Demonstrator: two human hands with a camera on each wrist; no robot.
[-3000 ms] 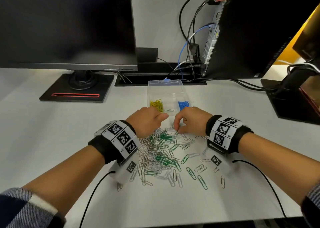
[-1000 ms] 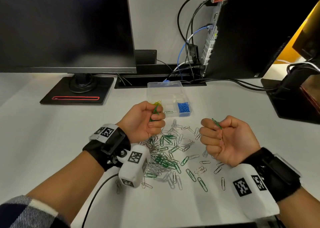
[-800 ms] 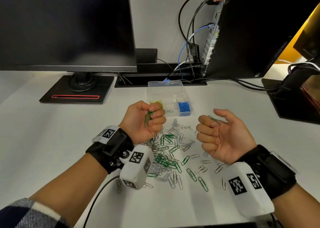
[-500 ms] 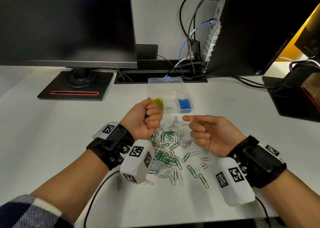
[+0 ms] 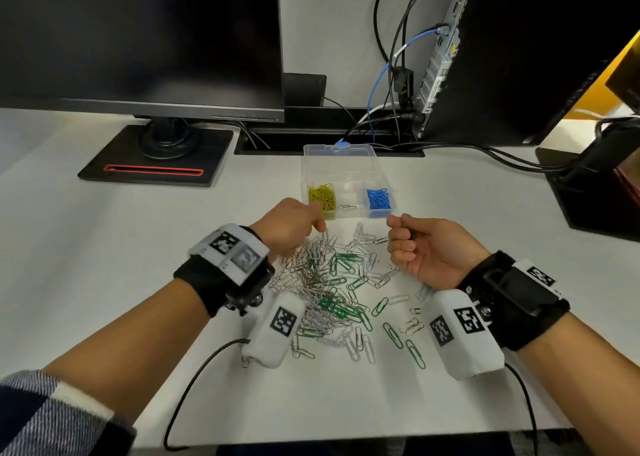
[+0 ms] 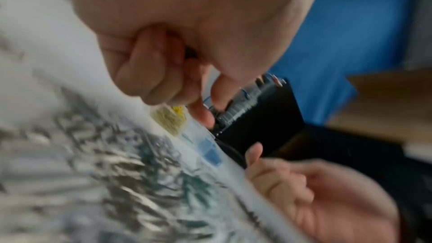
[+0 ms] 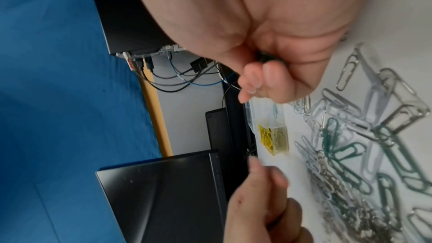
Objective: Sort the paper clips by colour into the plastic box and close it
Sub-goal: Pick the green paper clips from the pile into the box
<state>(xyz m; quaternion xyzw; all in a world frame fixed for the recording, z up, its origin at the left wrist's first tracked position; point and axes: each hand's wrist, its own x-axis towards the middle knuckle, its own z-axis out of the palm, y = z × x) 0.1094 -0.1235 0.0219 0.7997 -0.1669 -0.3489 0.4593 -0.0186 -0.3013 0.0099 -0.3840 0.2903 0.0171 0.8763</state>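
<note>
1. Head view: left hand hangs knuckles-up over the far left edge of the paper clip pile, fingers curled under. Left wrist view is blurred; can't tell if it holds anything.
2. Right hand palm-up, fingers curled round something dark in the fist, green clips by the look of it in the right wrist view.
3. Plastic box just beyond both hands, lid open: yellow clips left compartment, blue clips right, one green clip in the middle.
4. Pile on the white desk: silver and green mixed.

office | white desk | monitor on stand | cabled computer tower (rear ports showing)
</note>
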